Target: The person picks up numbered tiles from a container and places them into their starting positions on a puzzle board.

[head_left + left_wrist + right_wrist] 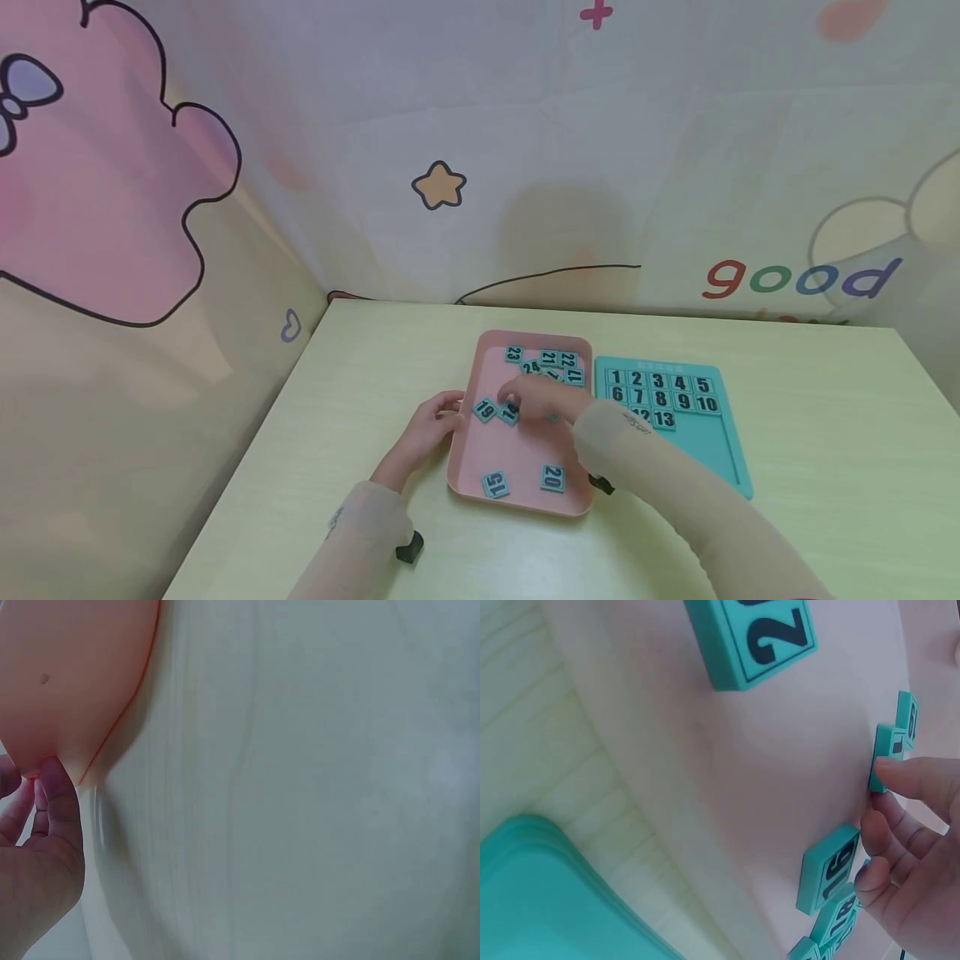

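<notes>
Head view, contents by size: pale yellow-green table; teal number board right of centre, tiles 1 to 13 seated in its upper rows; pink tray touching the board's left edge, loose teal number tiles scattered inside. Tiles 15 and 20 lie near the tray's front rim, 19 by its left wall, a cluster of 21, 22, 23 at the back. Right hand reaches into the tray's middle; fingers partly curled, the tips touching the edge of a small tile just right of 19, thumb apart below; whether they grip it or only touch it cannot be told. Tile 16 sits just beside the thumb. Left hand rests at the tray's left rim, fingers loosely curled, thumb pressed against the outer wall.
</notes>
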